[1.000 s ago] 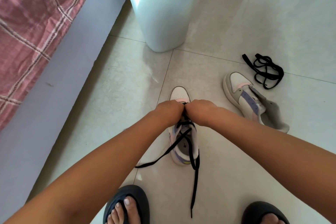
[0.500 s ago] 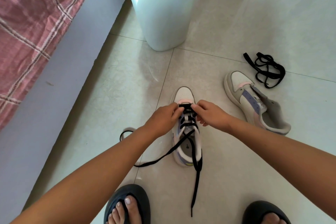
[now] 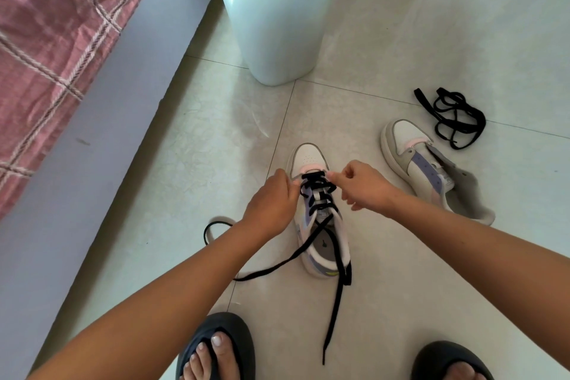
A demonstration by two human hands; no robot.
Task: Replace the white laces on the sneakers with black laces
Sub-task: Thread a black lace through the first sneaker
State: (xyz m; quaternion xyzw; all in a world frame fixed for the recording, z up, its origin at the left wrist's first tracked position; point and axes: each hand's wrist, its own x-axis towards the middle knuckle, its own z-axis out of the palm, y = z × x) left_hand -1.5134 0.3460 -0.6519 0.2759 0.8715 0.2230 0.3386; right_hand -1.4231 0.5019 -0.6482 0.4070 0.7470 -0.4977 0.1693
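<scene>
Tiled floor (image 3: 385, 302) carries the sneaker (image 3: 320, 225); left hand (image 3: 271, 203) and right hand (image 3: 364, 187) flank it, pinching its black lace (image 3: 316, 187).

left hand (image 3: 271, 200): fingers curled, pinching | right hand (image 3: 362, 187): fingers curled, pinching

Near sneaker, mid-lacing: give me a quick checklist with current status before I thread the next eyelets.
1. Lower rows of the black lace crossed on the near sneaker: ok.
2. Upper eyelets threaded: not ok; both loose ends trail onto the floor.
3. Left hand and right hand at the lowest rows: ok, fingers at the lace on both sides.
4. Even end lengths: cannot tell; the left end runs under the arm.
5. Second sneaker laced: not ok, no lace in it.
6. Spare black lace available: ok, bundled beside it.
</scene>
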